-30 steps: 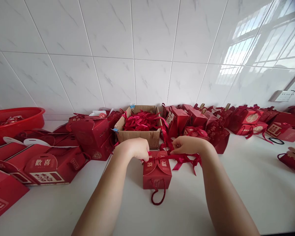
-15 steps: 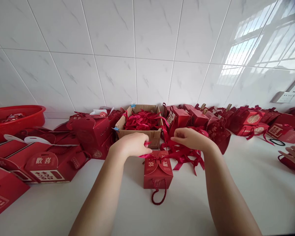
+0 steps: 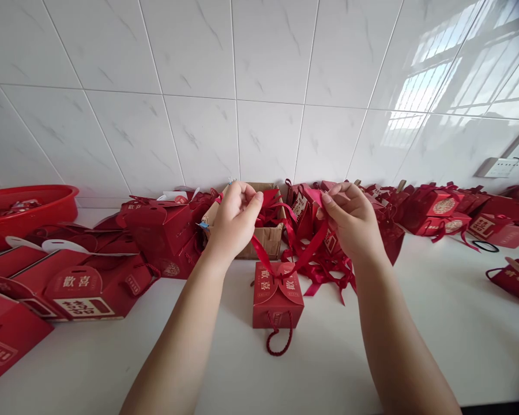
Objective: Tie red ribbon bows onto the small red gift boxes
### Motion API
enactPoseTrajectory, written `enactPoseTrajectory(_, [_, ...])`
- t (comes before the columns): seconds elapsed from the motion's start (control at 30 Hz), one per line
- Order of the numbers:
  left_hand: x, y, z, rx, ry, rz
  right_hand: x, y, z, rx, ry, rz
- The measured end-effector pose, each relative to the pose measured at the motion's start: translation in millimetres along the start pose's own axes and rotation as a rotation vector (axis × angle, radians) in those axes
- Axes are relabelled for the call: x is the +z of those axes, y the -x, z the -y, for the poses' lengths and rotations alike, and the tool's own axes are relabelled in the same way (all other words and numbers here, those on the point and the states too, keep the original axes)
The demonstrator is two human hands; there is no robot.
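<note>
Centre frame: left hand (image 3: 236, 216) and right hand (image 3: 350, 222) each pinch an end of the red ribbon (image 3: 263, 256), which runs in a V down to the small red box (image 3: 278, 300) on the table (image 3: 328, 357). The red ribbon looks soft, light and slippery, so grip it near the ends. The small red box is probably thin card and crushable.

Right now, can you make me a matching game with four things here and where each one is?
Things:
1. thin red satin ribbon
2. small red paper gift box
3. brown cardboard carton
4. round red plastic basin

Places:
A. far left on the white counter
B. by the white tiled wall, full of loose ribbons
C. pinched between the left hand and the right hand
D. on the counter, below both hands

Pairs: 1-C, 2-D, 3-B, 4-A.
</note>
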State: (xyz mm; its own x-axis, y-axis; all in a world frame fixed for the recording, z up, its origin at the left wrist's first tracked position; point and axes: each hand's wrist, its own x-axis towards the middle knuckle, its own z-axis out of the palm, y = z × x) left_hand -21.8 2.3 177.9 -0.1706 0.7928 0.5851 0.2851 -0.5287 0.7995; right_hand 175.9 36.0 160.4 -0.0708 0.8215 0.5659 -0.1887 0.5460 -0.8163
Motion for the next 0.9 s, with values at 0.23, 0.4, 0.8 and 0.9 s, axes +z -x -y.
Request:
enactPoseTrajectory(0.23, [1.1, -0.6, -5.5, 0.028, 0.295, -0.054, 6.3, 3.8, 5.4, -0.097, -0.058, -0.058])
enactPoseTrajectory(0.4, [1.5, -0.6, -6.7, 0.111, 0.296, -0.171, 11.1, 9.9, 7.6, -0.221, 0.097, -0.026])
enactPoseTrajectory(0.8, [7.2, 1.8, -5.5, 0.315, 0.142, -0.364, 10.4, 14.6, 12.6, -0.296, 0.106, 0.071])
enactPoseTrajectory(0.9, [8.1, 3.2, -6.6, 0.323, 0.104, -0.383, 9.7, 14.2, 12.2, -0.326, 0.108, 0.066])
